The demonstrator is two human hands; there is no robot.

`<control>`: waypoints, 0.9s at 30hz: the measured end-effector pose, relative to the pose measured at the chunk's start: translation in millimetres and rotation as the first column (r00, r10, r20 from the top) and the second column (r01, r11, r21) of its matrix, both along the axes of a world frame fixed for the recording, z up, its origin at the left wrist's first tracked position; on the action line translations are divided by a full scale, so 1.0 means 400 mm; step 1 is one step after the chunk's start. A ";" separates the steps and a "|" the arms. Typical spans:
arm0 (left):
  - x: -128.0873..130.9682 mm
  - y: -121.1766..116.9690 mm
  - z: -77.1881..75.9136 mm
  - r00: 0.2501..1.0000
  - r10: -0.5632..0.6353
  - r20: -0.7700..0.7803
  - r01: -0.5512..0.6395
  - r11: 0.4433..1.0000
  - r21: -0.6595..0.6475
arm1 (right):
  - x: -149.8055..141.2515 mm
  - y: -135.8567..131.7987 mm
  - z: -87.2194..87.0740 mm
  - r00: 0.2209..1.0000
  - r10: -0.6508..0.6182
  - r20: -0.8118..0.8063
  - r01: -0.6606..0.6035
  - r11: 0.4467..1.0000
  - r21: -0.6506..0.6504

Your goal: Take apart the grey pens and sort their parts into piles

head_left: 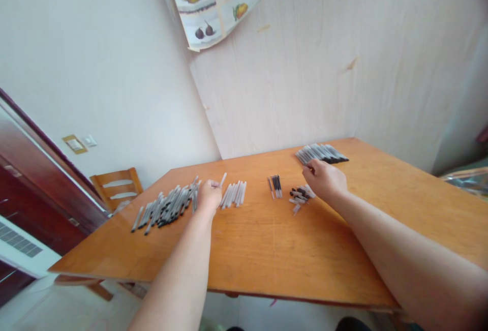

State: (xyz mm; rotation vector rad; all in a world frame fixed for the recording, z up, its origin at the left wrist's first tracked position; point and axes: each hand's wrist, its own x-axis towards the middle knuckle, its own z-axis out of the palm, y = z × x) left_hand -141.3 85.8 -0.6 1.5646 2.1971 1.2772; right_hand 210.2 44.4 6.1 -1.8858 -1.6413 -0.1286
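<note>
Over the table [247, 249], our left hand [209, 198] is pinching a tube [224, 177] by its end, probably keeping the tip free, while our right hand [326, 177] is curling near caps [300, 194], its hold unclear.

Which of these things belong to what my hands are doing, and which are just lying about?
Likely in use:
pale tube in the left hand
row of pale tubes
dark refills
small loose pieces
left pile of pens
far row of pens

Just around:
chair
fruit pictures
wall switches
</note>
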 end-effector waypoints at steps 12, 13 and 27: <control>-0.026 -0.029 -0.037 0.941 -0.004 -0.339 -0.067 0.978 -0.199 | -0.003 -0.005 0.008 1.000 0.016 -0.007 -0.016 1.000 0.009; -0.027 -0.028 -0.039 0.938 -0.009 -0.347 -0.065 0.977 -0.201 | -0.002 -0.005 0.008 1.000 0.016 -0.006 -0.016 1.000 0.008; -0.154 -0.084 0.012 0.907 0.153 -0.391 -0.232 0.959 -0.165 | -0.001 -0.014 0.016 0.999 0.021 -0.031 -0.022 1.000 -0.002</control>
